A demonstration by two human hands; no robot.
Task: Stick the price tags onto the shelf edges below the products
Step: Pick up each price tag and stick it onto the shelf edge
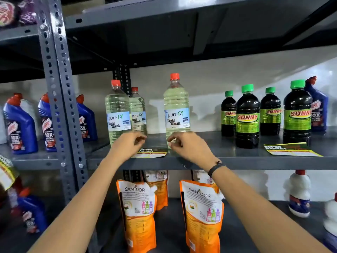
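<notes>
A yellow and black supermarket price tag (pixel 151 153) lies flat on the grey middle shelf, near its front edge (pixel 237 163), in front of the clear Purety bleach bottles (pixel 176 110). My left hand (pixel 127 143) hovers just above the tag's left end, fingers curled with thumb and forefinger pinched; whether it holds anything I cannot tell. My right hand (pixel 184 145) is above the tag's right end, fingers curled and pinched too, in front of the right bleach bottle. A second price tag (pixel 291 149) lies on the same shelf below the dark Sunny bottles (pixel 248 115).
Blue toilet-cleaner bottles (pixel 20 125) stand on the left shelf beyond the perforated grey upright (pixel 62 99). Orange Santoor refill pouches (pixel 140 216) sit on the lower shelf under my arms. White bottles (pixel 299 194) stand at the lower right. Another tag (pixel 6 172) hangs at the far left.
</notes>
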